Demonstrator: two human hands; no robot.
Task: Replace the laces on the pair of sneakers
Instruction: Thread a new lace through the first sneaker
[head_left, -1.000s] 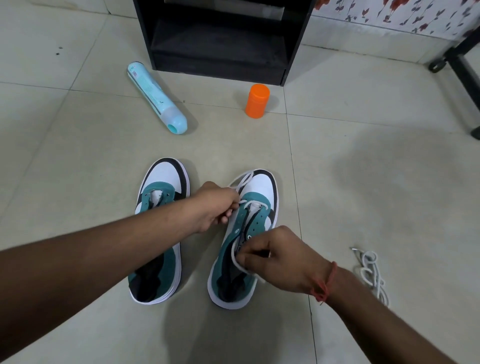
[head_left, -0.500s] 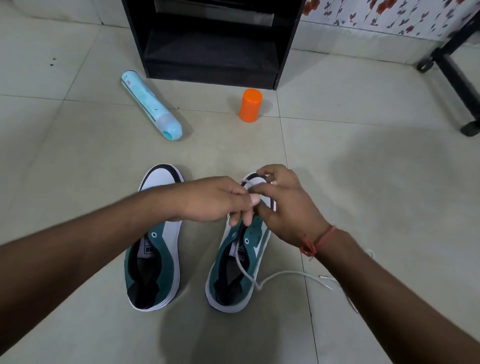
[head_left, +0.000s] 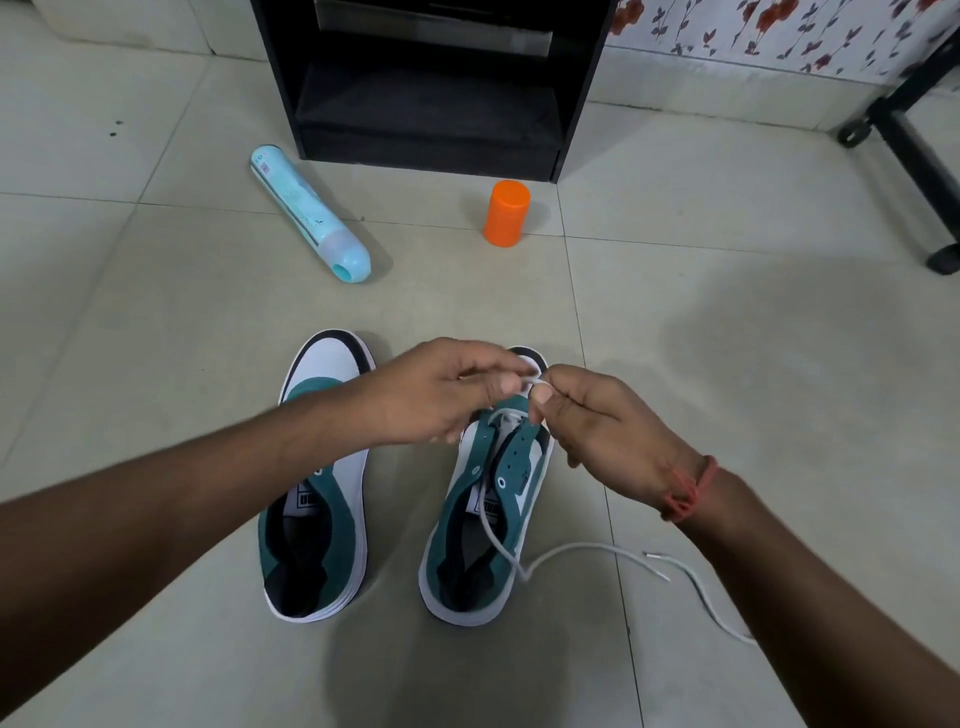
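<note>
Where both hands meet over the right sneaker (head_left: 483, 514), left hand (head_left: 441, 395) and right hand (head_left: 602, 431) pinch the white lace (head_left: 571, 551), hiding its toe; the lace's far end passes behind the right forearm.

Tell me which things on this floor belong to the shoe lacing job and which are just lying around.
Part of the job:
right sneaker, being worked on
left sneaker, no lace in it
white lace, pinched by left hand and right hand over the right sneaker's toe end

Just lying about:
blue bottle, on its side
orange container, upright
black cabinet
</note>
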